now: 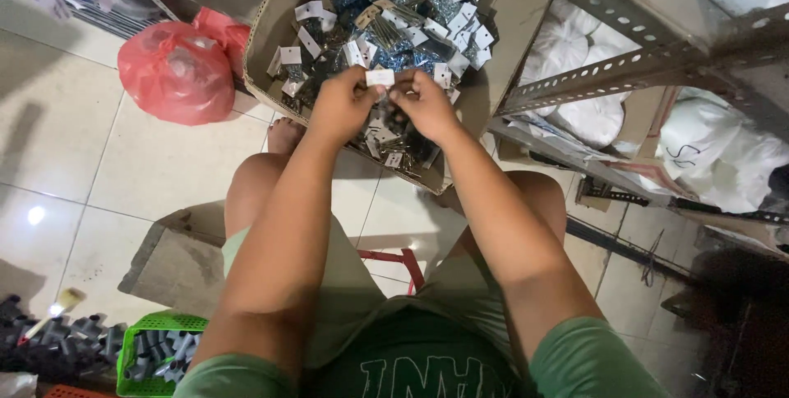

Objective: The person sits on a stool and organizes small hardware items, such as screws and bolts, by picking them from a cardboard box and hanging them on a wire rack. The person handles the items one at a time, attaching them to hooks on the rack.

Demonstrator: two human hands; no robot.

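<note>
One cardboard box point(275, 3), open-topped, at the far centre of the tiled floor point(74, 159); contents: a heap of small clear packets point(394, 11) of dark metal hardware, each topped with a white card tag. The heap fills the box from its far wall down to its near edge.

One green plastic basket point(136, 349), near left; contents: grey pipe fittings point(160, 349). More dark fittings lie loose on the floor just left of it.

One red plastic bag point(177, 69), knotted and full, far left, touching the box's left wall; contents cannot be told.

One slotted metal shelf frame point(608, 77), right; contents: white sacks point(575, 53) behind its rails.

Left hand point(341, 106): over the near part of the box, fingers curled shut, pinching the left edge of a single white-tagged packet point(380, 78).

Right hand point(423, 102): just beside the left, fingers likewise closed, gripping the same packet's right edge and the part hanging below the tag.

Packet position: held between both hands, just above the heap, tag uppermost.

Pose: both forearms reach straight forward from the near edge, roughly parallel, passing above the seated person's bare knees; backs of the hands face up.
</note>
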